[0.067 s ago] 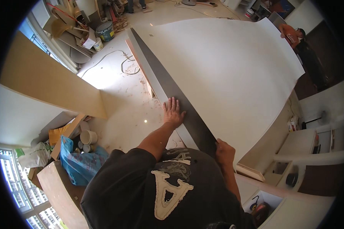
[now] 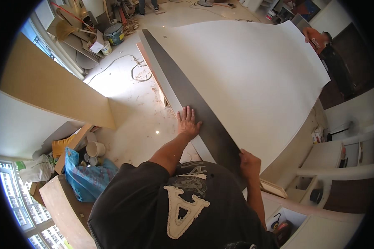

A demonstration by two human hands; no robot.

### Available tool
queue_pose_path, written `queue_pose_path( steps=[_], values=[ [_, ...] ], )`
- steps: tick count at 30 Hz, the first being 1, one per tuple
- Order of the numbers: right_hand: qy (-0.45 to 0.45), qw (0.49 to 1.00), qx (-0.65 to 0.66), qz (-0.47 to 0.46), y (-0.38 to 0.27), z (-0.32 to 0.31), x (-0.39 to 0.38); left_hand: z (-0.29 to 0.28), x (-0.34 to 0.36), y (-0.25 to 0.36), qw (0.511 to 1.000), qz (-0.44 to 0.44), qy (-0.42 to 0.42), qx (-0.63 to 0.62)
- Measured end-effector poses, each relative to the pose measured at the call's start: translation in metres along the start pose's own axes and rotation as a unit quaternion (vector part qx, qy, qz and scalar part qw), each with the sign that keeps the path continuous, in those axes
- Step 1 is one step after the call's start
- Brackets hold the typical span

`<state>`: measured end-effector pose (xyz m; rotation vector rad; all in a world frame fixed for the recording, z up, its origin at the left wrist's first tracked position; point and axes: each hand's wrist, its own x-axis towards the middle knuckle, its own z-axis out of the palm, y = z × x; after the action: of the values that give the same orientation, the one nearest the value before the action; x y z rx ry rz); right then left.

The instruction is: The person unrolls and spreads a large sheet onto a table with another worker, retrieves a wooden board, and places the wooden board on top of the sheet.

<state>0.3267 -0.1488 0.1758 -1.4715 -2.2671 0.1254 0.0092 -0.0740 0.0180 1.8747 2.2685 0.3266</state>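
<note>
A large, thin white sheet spreads out in front of me, its surface bowed. Along its left side lies a long dark grey surface with a paler strip on its outer edge. My left hand rests flat on the grey surface, fingers spread, holding nothing. My right hand is closed on the near corner of the white sheet, with the fingertips partly hidden. At the far right a person in an orange shirt has a hand at the sheet's far edge.
Coiled cable and shavings lie on the floor to the left. A tan panel juts in there. Nearer stand a blue bag and a white bucket. Paint pails and scrap stand far left; white cabinets line the right.
My right hand has moved slightly right with the sheet's corner, and the sheet's left edge has shifted right. More dark grey surface shows. My left hand has stayed in place.
</note>
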Motion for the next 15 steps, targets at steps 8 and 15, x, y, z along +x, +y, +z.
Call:
queue_pose_path(
  steps=[8,15],
  values=[
    [0.044,0.991,-0.110,0.057,0.042,-0.105,0.072,-0.008,-0.007,0.002,1.000,0.000,-0.029,0.004],
    [0.117,0.969,-0.150,0.158,0.091,-0.128,0.110,-0.015,-0.004,0.009,0.998,0.006,-0.051,0.032]
  ],
)
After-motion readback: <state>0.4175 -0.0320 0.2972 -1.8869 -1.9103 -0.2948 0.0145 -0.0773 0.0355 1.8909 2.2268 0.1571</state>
